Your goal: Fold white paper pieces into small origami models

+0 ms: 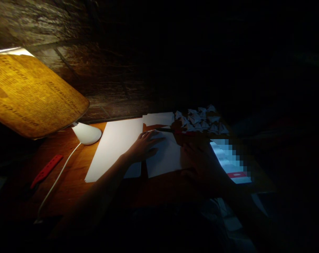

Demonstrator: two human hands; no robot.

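Observation:
My left hand lies flat, fingers stretched out, on a small white sheet of paper on a wooden desk. In shadow at the sheet's right edge is my right hand; its fingers are too dark to make out. A larger white sheet lies to the left, partly under my left forearm. Behind the sheets sits a pile of several small folded white paper pieces.
A lamp with a yellow printed shade and white base stands at the left, its white cord running toward me. A red strip lies near the left edge. A lit phone screen glows at right. The room is dark.

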